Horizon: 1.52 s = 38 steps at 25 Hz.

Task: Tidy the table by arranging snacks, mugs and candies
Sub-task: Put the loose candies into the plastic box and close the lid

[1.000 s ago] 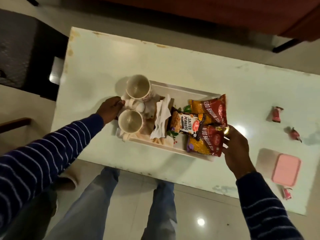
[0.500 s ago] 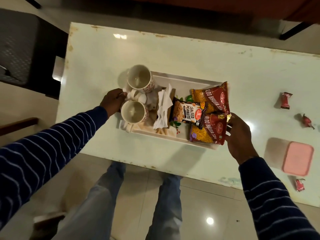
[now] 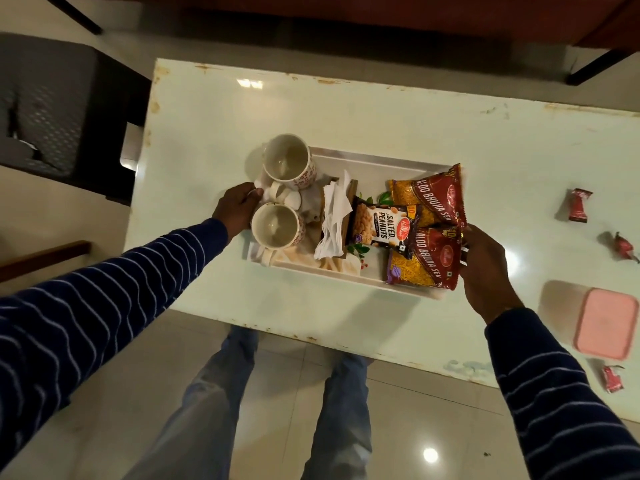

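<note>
tray [image 3: 349, 157] shifted, both hands gripping ends

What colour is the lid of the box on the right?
Pink lid, best seen in head view.

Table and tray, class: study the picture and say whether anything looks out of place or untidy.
Three red wrapped candies lie scattered on the table, outside the tray. The pink box stands apart too. On the tray, the snack packets overlap unevenly, and the napkins look crumpled.
</note>
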Each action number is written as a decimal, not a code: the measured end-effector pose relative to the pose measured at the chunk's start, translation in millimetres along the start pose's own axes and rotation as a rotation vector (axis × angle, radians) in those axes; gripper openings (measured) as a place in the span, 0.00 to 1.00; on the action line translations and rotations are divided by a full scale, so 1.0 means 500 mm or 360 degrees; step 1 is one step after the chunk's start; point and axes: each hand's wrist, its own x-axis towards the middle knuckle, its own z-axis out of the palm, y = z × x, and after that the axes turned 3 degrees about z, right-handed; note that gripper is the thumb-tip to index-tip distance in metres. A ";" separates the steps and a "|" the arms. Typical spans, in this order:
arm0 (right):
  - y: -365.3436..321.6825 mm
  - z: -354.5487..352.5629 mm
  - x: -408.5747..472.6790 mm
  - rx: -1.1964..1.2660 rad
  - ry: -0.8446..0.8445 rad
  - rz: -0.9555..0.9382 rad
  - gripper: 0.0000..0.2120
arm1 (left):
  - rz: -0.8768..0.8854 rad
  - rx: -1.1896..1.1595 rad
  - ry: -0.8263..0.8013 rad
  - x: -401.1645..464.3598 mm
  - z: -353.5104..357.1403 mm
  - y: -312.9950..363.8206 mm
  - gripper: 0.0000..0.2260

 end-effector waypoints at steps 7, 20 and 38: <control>-0.009 -0.043 0.029 -0.0045 0.0077 -0.0083 0.14 | -0.0105 -0.0162 -0.0133 0.002 0.038 0.033 0.15; 0.016 -0.119 0.056 -0.0034 -0.0019 -0.0101 0.14 | -0.0192 -0.0259 -0.0115 -0.020 0.082 0.060 0.08; 0.062 -0.361 -0.208 -0.0614 0.0837 -0.0447 0.23 | 0.1127 -0.0245 0.0469 -0.396 0.289 0.262 0.09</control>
